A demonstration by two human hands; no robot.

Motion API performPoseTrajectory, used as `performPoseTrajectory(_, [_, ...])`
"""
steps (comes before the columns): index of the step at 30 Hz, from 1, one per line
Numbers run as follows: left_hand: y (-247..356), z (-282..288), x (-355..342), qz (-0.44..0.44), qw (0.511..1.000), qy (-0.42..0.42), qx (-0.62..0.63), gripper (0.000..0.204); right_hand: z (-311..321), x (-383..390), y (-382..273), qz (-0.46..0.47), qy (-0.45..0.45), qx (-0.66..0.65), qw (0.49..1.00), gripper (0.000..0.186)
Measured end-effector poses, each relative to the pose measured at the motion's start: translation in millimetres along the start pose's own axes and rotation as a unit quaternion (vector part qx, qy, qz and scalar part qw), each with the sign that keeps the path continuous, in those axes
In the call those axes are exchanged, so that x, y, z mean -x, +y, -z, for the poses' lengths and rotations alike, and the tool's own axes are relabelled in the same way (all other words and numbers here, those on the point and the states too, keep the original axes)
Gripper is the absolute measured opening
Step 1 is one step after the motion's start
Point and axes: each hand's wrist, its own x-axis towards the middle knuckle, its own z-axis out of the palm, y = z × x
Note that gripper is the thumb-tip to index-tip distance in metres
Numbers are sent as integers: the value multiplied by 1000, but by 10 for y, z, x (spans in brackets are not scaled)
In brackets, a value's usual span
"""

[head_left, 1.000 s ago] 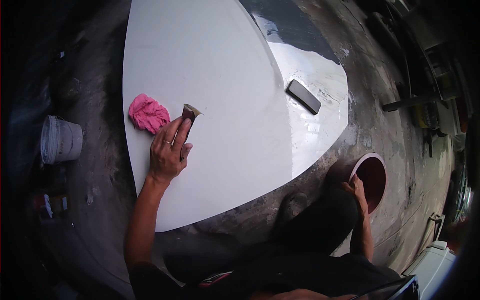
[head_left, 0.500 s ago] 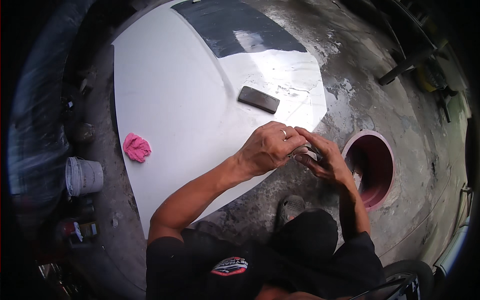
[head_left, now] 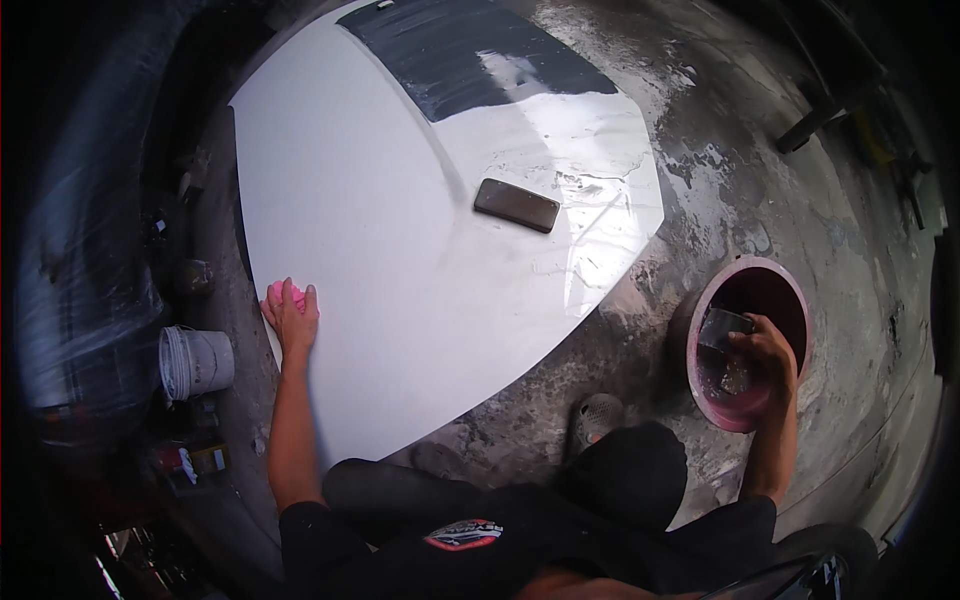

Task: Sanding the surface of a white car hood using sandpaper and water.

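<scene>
Glistening toward its right edge, the panel (head_left: 380, 230) seems only partly worked; pink cloth (head_left: 291, 293) is gripped by the left hand (head_left: 293, 325), a dark flat piece (head_left: 720, 328) by the right hand (head_left: 770, 348).

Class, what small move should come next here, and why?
Probably slide the pink cloth across the white panel: the left hand rests over it there, while the right hand is occupied, holding a dark piece at the reddish tub.

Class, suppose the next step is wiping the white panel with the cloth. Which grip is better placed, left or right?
Probably the left grip: it rests on the cloth, over the panel. The right grip is away from the panel, at the tub, apparently holding a dark piece.
</scene>
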Motion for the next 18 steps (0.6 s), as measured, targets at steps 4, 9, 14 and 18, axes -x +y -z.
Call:
performPoseTrajectory(4, [450,-163,86,-66,996,35,43,61,-143,-899,814,190,32,-97,976,48])
performPoseTrajectory(9, [1770,239,175,-127,986,31,-105,70,-351,-1710,1450,171,77,-92,978,30])
performPoseTrajectory(14, [3066,278,128,-382,916,-70,103,71,-505,-2101,1660,108,106,300,942,29])
performPoseTrajectory(18, [3541,79,-66,-424,892,-123,97,64,-539,-2213,1741,130,154,124,972,31])
